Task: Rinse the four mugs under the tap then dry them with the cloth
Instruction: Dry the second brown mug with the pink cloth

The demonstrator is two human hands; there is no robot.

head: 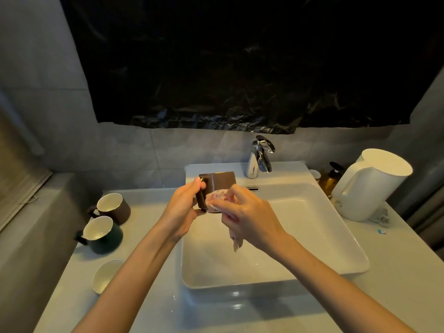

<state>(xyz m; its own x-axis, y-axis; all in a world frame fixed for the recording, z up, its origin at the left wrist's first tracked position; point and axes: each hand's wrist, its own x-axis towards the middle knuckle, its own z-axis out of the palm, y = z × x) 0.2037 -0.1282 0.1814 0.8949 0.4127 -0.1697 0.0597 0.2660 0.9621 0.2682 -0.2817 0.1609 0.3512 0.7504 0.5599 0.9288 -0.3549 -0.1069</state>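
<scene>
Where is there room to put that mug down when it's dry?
The held mug fits on the bare counter right of the sink, in front of the white kettle. Also the strip before the sink. The left is crowded: brown mug, green mug, pale mug.

A glossy brown mug [218, 181] is shown against a cloth [216, 200] mottled pink and white. A second brown mug [123, 210] and a dark green mug [108, 242], both white inside, are seen; the basin [324, 236] is white.
</scene>
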